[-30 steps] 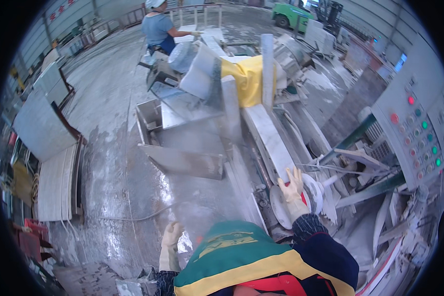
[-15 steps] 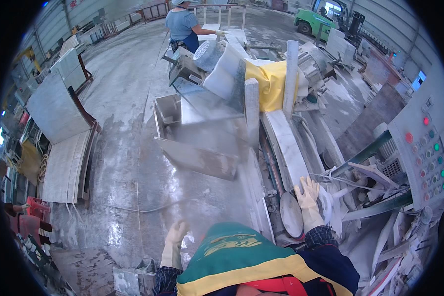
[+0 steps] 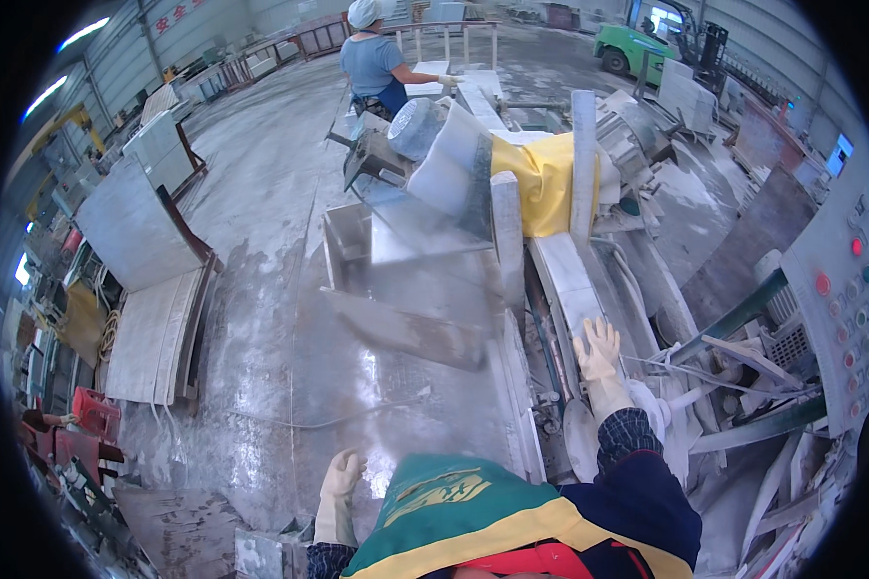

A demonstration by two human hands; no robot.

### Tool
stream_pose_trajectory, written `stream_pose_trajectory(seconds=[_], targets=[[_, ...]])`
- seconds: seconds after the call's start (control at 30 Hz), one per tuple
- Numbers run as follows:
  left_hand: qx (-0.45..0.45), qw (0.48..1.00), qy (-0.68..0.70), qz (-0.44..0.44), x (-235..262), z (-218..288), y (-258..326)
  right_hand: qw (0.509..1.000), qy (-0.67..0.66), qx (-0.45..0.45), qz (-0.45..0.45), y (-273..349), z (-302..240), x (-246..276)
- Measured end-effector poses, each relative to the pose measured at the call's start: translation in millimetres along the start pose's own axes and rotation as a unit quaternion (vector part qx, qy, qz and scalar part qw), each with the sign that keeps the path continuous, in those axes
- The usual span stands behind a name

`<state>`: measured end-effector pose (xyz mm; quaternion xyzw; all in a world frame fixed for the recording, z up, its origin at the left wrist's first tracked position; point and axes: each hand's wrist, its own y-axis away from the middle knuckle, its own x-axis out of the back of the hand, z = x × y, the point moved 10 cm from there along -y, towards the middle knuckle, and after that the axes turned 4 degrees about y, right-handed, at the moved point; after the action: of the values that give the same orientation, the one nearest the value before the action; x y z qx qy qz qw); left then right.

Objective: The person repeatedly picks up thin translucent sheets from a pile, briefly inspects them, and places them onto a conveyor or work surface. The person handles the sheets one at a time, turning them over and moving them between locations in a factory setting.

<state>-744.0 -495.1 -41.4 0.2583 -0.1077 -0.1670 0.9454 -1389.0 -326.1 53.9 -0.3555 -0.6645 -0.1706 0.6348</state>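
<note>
My right hand [image 3: 601, 359], in a cream rubber glove, lies with spread fingers at the near end of a long white stone strip [image 3: 564, 275]. The strip rests on a narrow machine bed and runs forward under a yellow cover sheet [image 3: 541, 183] hung between two upright posts. Below that hand, a pale round disc [image 3: 580, 439] is partly covered by my sleeve. My left hand [image 3: 342, 475], gloved alike, hangs low beside my green apron [image 3: 454, 482] with its fingers curled; nothing shows in it.
At the right stands a control panel [image 3: 835, 299] with coloured buttons, near stone offcuts and green beams. A tilted board [image 3: 406, 328] is left of the machine bed. A co-worker [image 3: 372, 63] reaches toward the machine's far end. A green forklift [image 3: 637, 43] is behind; slabs [image 3: 154, 338] lean left.
My right hand has moved forward along the bed, touching the white strip's end. The whole view has shifted slightly right and down. My left hand stays low at my side.
</note>
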Motion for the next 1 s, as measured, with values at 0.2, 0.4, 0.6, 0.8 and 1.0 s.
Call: stream_pose_trajectory(seconds=[0.2,0.4,0.6,0.8,1.0], targets=[[-0.003,0.999,0.018,0.033,27,-15,25,1.000,-0.002,0.018,-0.004,-60,-14,-18],[0.002,0.996,0.002,0.084,58,-50,53,1.000,0.005,0.004,-0.026,-107,-28,-28],[0.028,0.995,0.031,0.085,61,-48,59,0.999,-0.001,-0.007,-0.043,-108,-32,-25],[0.009,0.999,-0.002,0.052,37,-19,31,0.999,-0.007,-0.002,-0.047,-47,-16,-10],[-0.003,1.000,0.021,-0.014,2,-19,-2,0.999,-0.029,0.004,-0.039,60,9,17]])
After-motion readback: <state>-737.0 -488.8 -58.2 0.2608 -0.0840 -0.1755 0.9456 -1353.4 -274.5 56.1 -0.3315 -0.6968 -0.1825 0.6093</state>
